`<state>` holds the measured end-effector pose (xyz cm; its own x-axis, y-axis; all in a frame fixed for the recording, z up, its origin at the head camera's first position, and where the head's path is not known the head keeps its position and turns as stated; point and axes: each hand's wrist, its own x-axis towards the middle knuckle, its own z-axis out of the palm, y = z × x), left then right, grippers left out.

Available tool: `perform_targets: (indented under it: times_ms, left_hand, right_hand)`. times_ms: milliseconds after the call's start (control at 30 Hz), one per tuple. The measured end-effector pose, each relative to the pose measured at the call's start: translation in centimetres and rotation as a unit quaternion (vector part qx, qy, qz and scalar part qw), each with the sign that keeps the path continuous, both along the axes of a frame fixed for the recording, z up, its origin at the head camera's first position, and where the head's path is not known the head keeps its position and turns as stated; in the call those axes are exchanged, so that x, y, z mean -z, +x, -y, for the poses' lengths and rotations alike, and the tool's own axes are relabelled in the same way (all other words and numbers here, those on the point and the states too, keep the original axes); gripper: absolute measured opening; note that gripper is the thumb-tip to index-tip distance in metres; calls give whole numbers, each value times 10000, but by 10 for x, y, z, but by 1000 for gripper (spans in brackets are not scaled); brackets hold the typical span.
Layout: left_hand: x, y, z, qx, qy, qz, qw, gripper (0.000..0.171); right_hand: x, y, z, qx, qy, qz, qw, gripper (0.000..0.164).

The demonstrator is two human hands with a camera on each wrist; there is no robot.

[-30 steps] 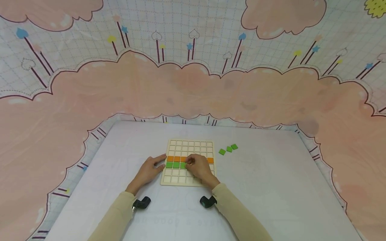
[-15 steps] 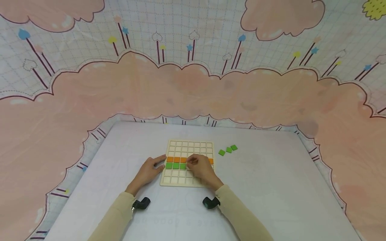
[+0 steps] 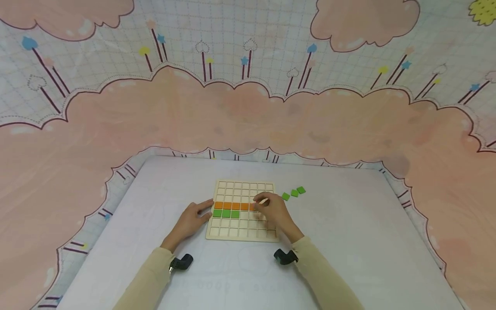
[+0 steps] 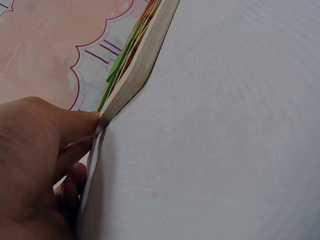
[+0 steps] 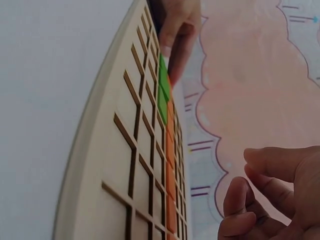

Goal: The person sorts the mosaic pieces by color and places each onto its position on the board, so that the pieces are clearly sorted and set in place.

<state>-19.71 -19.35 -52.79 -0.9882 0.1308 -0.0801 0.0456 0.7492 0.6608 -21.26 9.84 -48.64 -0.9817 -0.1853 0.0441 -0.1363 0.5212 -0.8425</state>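
A square wooden grid board [image 3: 229, 223] lies on the table. Orange tiles [image 3: 227, 206] run across one of its rows, partly covered by my right hand. Three green tiles [image 3: 226, 213] sit side by side in the row just below, at the left end. My left hand [image 3: 190, 220] touches the board's left edge with thumb and forefinger spread along it. Over the right part of the board hovers my right hand [image 3: 276, 211], its fingers loosely bent. In the right wrist view nothing shows between that hand's thumb and fingers.
Three loose green tiles [image 3: 294, 193] lie on the white table [image 3: 348, 232], just right of the board's far corner. A black wrist camera [image 3: 182, 261] is strapped at the left sleeve, another black camera [image 3: 285, 257] at the right. A patterned cloth [image 3: 248, 116] hangs behind.
My right hand has lifted from beside the third green tile and moved right across the board, baring more of the orange row. The left hand stays at the board's edge.
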Motion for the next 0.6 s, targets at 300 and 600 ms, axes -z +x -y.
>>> perform_targets:
  times_ms: [300,600]
  left_hand:
    - [-1,3,0,-17,-12,6,10000,49]
    - [-4,1,-1,25,-27,40,10000,49]
  right_hand:
    - [-3,-8,-24,403,244,-29,9989,16]
    - [-1,-16,-53,720,330,28,9969,18]
